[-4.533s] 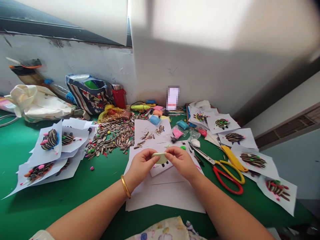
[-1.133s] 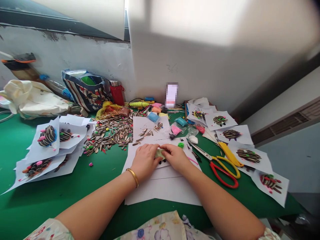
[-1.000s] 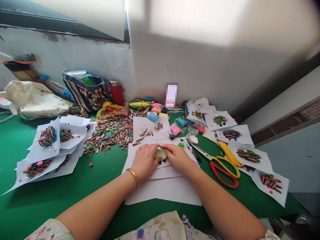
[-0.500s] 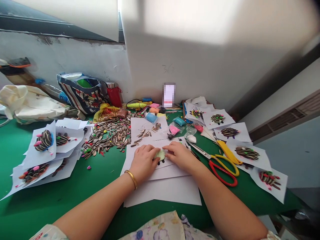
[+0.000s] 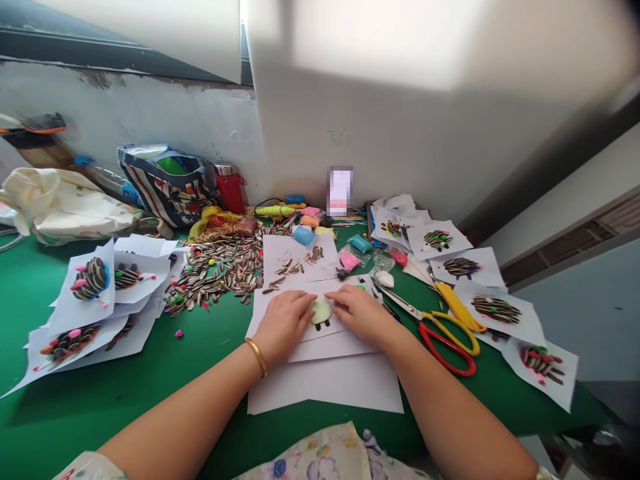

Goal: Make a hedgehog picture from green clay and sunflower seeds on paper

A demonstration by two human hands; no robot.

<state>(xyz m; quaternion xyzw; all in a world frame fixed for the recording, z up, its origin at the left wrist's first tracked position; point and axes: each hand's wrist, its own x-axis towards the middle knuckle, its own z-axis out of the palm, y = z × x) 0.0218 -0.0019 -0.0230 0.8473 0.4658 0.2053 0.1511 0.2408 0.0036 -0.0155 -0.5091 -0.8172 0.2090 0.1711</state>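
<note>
A flat, pale green piece of modelling clay [image 5: 321,312] lies on white paper [image 5: 325,348] in front of me, with two small black ovals [image 5: 323,326] at its lower edge. My left hand [image 5: 287,319] rests on the paper, its fingers stretched along the clay's left side. From the other side, my right hand [image 5: 361,315] reaches in, fingertips at the upper right edge of the clay. Neither hand is closed around it. Just beyond, loose sunflower seeds [image 5: 293,265] lie on another white sheet [image 5: 274,248].
A heap of striped seeds [image 5: 220,270] is at left. Sheets with seed-and-clay figures flank me, left [image 5: 90,283] and right [image 5: 497,308]. Scissors [image 5: 425,317] and a yellow-handled tool [image 5: 457,307] lie by my right forearm. Clay packets [image 5: 360,245], a red flask [image 5: 230,190] and bags [image 5: 165,187] stand behind.
My left hand has drawn back slightly left, so more of the green clay shows. My right hand stays almost in place. The view has shifted a little.
</note>
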